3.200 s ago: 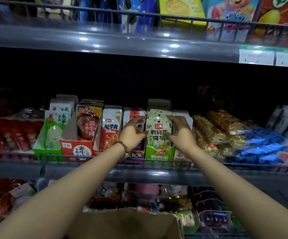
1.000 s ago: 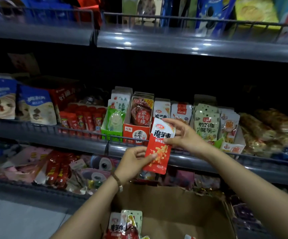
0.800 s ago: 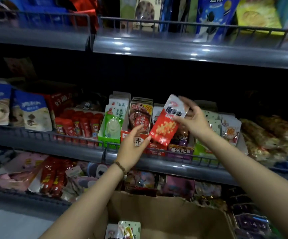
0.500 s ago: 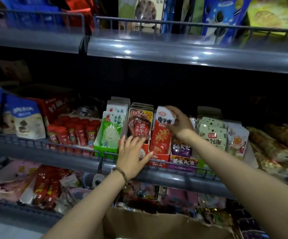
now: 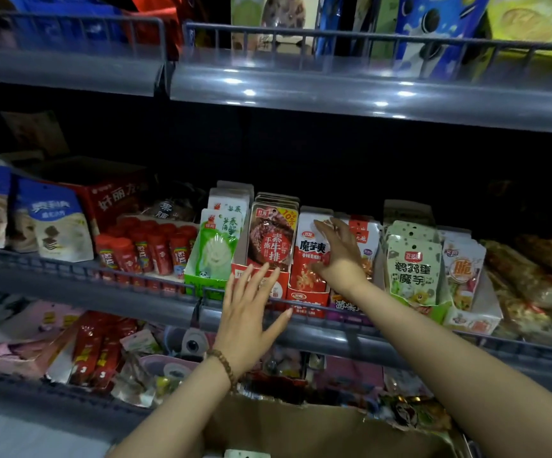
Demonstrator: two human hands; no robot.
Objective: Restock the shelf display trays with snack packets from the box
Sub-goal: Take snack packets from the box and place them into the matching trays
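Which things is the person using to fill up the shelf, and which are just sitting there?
For the job:
left hand, right hand, red snack packet, red display tray, cardboard box.

Just sitting there:
little red bottles, blue-and-white bags, green-and-white packets, blue cookie pack on the top shelf.

Right hand (image 5: 337, 256) flat against red snack packet (image 5: 309, 259) in display tray (image 5: 307, 305), left hand (image 5: 251, 315) spread, apparently touching shelf edge (image 5: 135, 302), box (image 5: 301, 431) below.
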